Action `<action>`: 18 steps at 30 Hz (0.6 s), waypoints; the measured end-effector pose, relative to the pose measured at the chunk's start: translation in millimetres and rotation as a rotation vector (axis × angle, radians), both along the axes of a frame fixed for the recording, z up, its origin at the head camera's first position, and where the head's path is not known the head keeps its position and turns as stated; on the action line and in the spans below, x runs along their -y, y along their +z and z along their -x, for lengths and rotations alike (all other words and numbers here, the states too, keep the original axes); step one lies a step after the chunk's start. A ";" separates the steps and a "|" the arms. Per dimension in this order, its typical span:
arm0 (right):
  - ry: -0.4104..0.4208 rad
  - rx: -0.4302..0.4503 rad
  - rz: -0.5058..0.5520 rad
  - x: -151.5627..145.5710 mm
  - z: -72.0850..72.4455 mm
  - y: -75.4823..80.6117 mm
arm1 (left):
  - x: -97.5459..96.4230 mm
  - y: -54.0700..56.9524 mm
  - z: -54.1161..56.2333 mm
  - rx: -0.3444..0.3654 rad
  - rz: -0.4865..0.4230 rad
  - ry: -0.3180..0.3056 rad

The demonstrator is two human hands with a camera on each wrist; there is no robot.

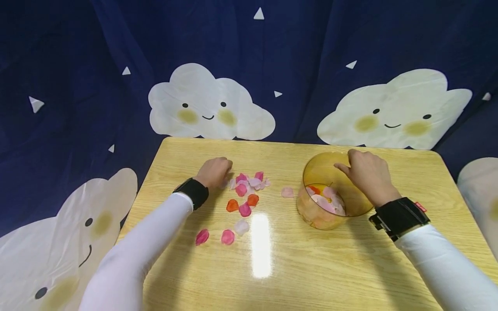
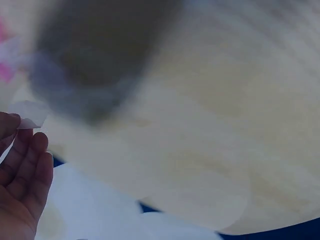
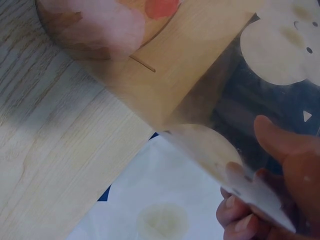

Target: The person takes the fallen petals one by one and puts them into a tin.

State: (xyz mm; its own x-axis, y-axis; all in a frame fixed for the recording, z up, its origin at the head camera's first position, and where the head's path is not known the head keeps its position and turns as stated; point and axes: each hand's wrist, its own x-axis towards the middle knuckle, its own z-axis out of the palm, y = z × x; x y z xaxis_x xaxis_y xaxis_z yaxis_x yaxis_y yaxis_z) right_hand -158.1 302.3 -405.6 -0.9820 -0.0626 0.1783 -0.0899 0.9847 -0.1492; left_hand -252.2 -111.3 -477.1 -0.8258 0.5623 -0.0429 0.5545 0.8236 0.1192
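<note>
A transparent amber round container point(image 1: 311, 212) stands tilted on the wooden table, with pink, white and orange petals point(image 1: 323, 203) at its bottom. My right hand point(image 1: 368, 175) holds its rim at the right side, the fingers outside the wall and the thumb point(image 3: 275, 142) over the inner side. At the left, my left hand point(image 1: 215, 171) pinches a pale petal point(image 2: 31, 113) between thumb and fingers. Right beside that hand lies a loose cluster of pink and pale petals point(image 1: 254, 182).
Orange petals point(image 1: 232, 205) and several pink ones point(image 1: 228, 237) are scattered nearer the front of the wooden table point(image 1: 295, 268). One pale pink petal point(image 1: 288, 192) lies left of the container. Behind the table hangs a dark blue curtain point(image 1: 303, 52) with smiling clouds.
</note>
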 end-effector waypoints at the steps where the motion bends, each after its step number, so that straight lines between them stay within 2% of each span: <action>1: 0.001 -0.003 0.001 -0.4 0.1 0.2 | -4.4 7.6 0.3 0.003 -0.010 -0.007; 5: 0.001 -0.003 -0.003 -1.0 0.4 0.7 | -29.8 40.8 -1.9 -0.025 -0.051 -0.065; 10: 0.002 0.011 -0.005 0.1 0.8 0.5 | -68.3 79.0 -11.2 -0.131 -0.114 -0.193; 14: -0.005 0.018 -0.005 0.4 0.7 0.9 | -101.7 107.2 -26.9 -0.177 -0.173 -0.275; 18: -0.012 0.022 -0.003 0.1 0.0 2.2 | -134.9 126.2 -49.8 -0.200 -0.224 -0.359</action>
